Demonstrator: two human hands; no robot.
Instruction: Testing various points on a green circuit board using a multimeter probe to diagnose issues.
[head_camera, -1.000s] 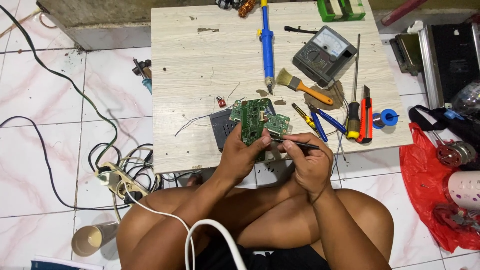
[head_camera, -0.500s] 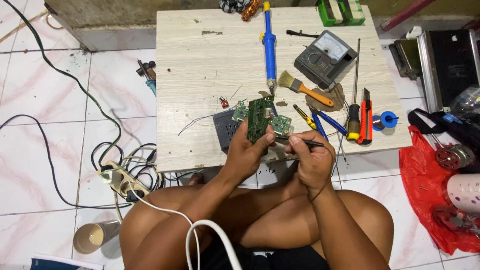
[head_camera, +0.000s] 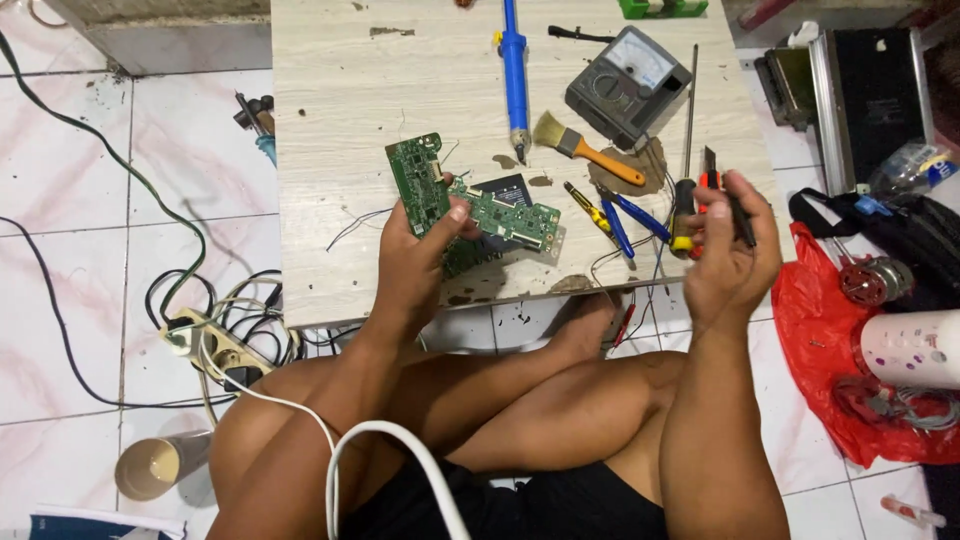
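Note:
I sit cross-legged at a low wooden table (head_camera: 330, 90). My left hand (head_camera: 412, 268) grips a green circuit board (head_camera: 418, 183) by its lower edge and holds it tilted above the table. Just right of it, a second green board (head_camera: 518, 220) lies across a dark flat board (head_camera: 503, 188). My right hand (head_camera: 728, 258) is raised at the table's right edge, well apart from the boards. Its fingers are closed on a thin black tool (head_camera: 741, 216).
On the table lie a blue soldering tool (head_camera: 514, 70), an orange-handled brush (head_camera: 588, 148), an analog meter (head_camera: 630, 85), screwdrivers (head_camera: 683, 205) and blue-handled pliers (head_camera: 622, 215). On the floor are a power strip (head_camera: 215, 345) with cables, a paper cup (head_camera: 150, 466), a red bag (head_camera: 835, 330) and a black case (head_camera: 870, 90).
My left hand has pulled one green board away to the left and tilted it up. My right hand has swung right, off the boards, still holding the thin black tool.

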